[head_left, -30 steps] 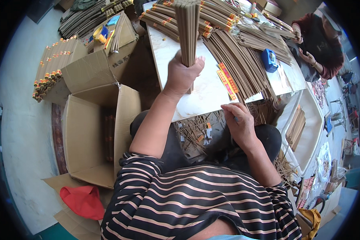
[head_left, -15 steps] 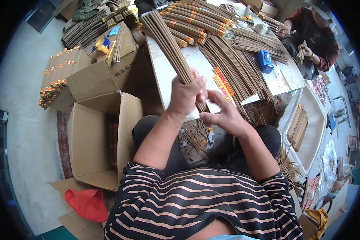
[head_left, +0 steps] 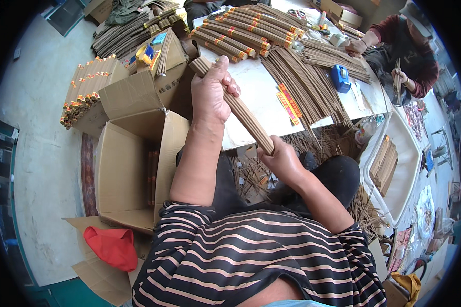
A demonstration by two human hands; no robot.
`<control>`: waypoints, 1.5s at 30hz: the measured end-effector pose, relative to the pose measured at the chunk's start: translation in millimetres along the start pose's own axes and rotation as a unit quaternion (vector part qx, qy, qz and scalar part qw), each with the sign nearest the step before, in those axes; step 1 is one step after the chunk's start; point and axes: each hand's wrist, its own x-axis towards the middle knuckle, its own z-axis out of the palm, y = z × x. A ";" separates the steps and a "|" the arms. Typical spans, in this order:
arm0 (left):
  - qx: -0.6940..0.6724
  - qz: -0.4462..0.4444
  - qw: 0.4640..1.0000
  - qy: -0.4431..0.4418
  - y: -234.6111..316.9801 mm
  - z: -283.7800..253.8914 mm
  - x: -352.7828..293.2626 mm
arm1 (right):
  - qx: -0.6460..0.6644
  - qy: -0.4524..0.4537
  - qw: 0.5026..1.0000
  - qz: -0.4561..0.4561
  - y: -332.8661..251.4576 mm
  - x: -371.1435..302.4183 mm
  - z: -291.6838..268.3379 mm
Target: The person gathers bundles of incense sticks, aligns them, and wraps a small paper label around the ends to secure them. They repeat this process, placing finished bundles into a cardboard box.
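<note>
A bundle of brown incense sticks slants between my two hands, over the near edge of the white table. Close to its upper end, my left hand is wrapped round the sticks. My right hand grips the lower end, its fingers partly hidden behind the bundle. Loose incense sticks lie in a wide row on the table, to the right of the held bundle. Red and yellow paper labels rest on the left edge of that row.
Banded incense bundles are stacked at the table's far side, with a blue tape dispenser at right. An open cardboard box stands left of my legs. A white tub holds more sticks at right. Across the table a co-worker holds sticks.
My left hand has slid up to the bundle's upper end. My right hand has closed round the lower end, and the bundle has come lower and nearer.
</note>
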 end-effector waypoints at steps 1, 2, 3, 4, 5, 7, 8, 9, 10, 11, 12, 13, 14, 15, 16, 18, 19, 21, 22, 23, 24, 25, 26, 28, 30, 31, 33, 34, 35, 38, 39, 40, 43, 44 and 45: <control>0.008 0.004 1.000 -0.001 3.3 6.8 -2.3 | 0.041 -0.026 0.999 0.005 -4.2 -3.0 -1.8; -0.009 -0.008 0.999 -0.044 6.1 9.5 -3.4 | 0.092 -0.048 0.995 0.002 -0.9 -4.0 0.2; -0.025 -0.019 0.996 -0.087 9.8 10.7 -4.5 | 0.143 -0.071 0.987 -0.001 2.8 -4.3 2.5; -0.039 -0.027 0.990 -0.134 16.2 16.5 -5.1 | 0.166 -0.098 0.981 0.004 1.0 -2.2 0.9; -0.011 0.003 0.993 -0.120 20.9 24.3 -8.0 | 0.166 -0.065 0.984 -0.015 6.4 4.3 6.9; 0.042 0.067 0.992 -0.094 27.7 44.0 -16.5 | 0.141 -0.015 0.989 -0.042 4.3 19.9 5.8; 0.064 0.101 0.989 -0.088 29.1 52.4 -17.3 | 0.124 0.006 0.990 -0.066 1.4 29.7 3.1; 0.078 0.134 0.983 -0.099 32.0 60.8 -18.4 | 0.106 0.027 0.990 -0.089 -2.6 40.3 -0.5; 0.110 0.158 0.976 -0.098 32.9 67.3 -19.7 | 0.089 0.049 0.989 -0.111 -4.4 49.9 -2.4; 0.141 0.182 0.968 -0.096 34.1 73.8 -20.8 | 0.107 0.066 0.982 -0.139 -4.7 60.4 -1.9; 0.157 0.190 0.965 -0.095 36.0 80.6 -22.1 | 0.126 0.084 0.974 -0.168 -3.7 72.3 0.1; 0.178 0.219 0.953 -0.105 32.4 79.4 -19.3 | 0.147 0.097 0.965 -0.192 2.3 84.6 5.6; 0.183 0.228 0.950 -0.108 27.5 76.5 -15.5 | 0.154 0.090 0.966 -0.186 8.1 94.8 10.3; 0.189 0.236 0.947 -0.110 19.5 71.3 -9.9 | 0.162 0.099 0.964 -0.185 18.2 106.6 16.5; 0.205 0.221 0.947 -0.106 6.6 60.6 0.9 | 0.172 0.105 0.963 -0.179 33.5 118.5 28.2; 0.215 0.185 0.957 -0.056 -10.2 48.9 10.7 | 0.195 0.100 0.960 -0.175 53.0 135.7 42.1; 0.223 0.165 0.959 -0.051 -9.6 48.6 10.6 | 0.203 0.089 0.958 -0.183 50.4 136.4 41.5; 0.255 0.202 0.942 -0.077 -6.5 51.1 1.9 | 0.219 0.068 0.953 -0.199 46.4 135.3 39.3; 0.270 0.221 0.933 -0.090 -3.7 53.3 -2.7 | 0.236 0.063 0.951 -0.190 42.7 132.3 38.4; 0.267 0.209 0.937 -0.088 -6.9 51.7 -0.5 | 0.242 0.059 0.951 -0.185 44.2 133.2 39.1; 0.263 0.196 0.941 -0.086 -13.8 49.0 4.0 | 0.248 0.056 0.950 -0.179 47.0 135.4 39.2; 0.259 0.183 0.944 -0.087 -19.8 47.4 8.5 | 0.254 0.054 0.950 -0.175 46.1 137.0 36.0; 0.245 0.175 0.950 -0.083 -23.6 45.9 11.0 | 0.276 0.022 0.948 -0.157 45.6 137.2 32.0; 0.298 0.242 0.920 -0.078 -23.4 43.7 2.9 | 0.255 0.048 0.948 -0.186 35.7 128.3 30.1; 0.356 0.310 0.878 -0.080 -25.3 41.5 1.3 | 0.262 0.042 0.947 -0.181 35.2 125.8 32.7; 0.352 0.276 0.891 -0.078 -27.5 41.7 10.2 | 0.275 0.029 0.947 -0.164 37.4 132.2 30.0; 0.252 0.200 0.944 -0.070 -28.2 40.6 10.2 | 0.269 0.026 0.950 -0.157 39.4 136.6 29.0; 0.271 0.227 0.932 -0.081 -26.6 39.7 8.9 | 0.251 0.036 0.953 -0.163 36.6 133.9 29.9; 0.289 0.253 0.919 -0.093 -24.6 38.0 7.9 | 0.233 0.045 0.956 -0.170 36.2 132.7 31.0; 0.270 0.221 0.934 -0.083 -27.0 34.9 14.7 | 0.268 0.055 0.947 -0.166 39.3 141.6 33.4; 0.251 0.192 0.946 -0.071 -28.1 34.0 16.9 | 0.253 0.053 0.951 -0.169 38.7 141.2 35.2; 0.264 0.205 0.938 -0.087 -26.0 35.1 16.7 | 0.238 0.051 0.954 -0.173 38.6 143.6 35.8; 0.282 0.271 0.914 -0.105 -25.6 27.8 13.8 | 0.221 0.051 0.959 -0.168 40.6 140.7 36.7; 0.313 0.271 0.905 -0.095 -27.2 28.9 21.7 | 0.229 0.053 0.959 -0.160 42.4 144.7 36.8; 0.256 0.198 0.943 -0.082 -26.4 29.7 20.6 | 0.237 0.056 0.958 -0.152 44.2 145.3 37.6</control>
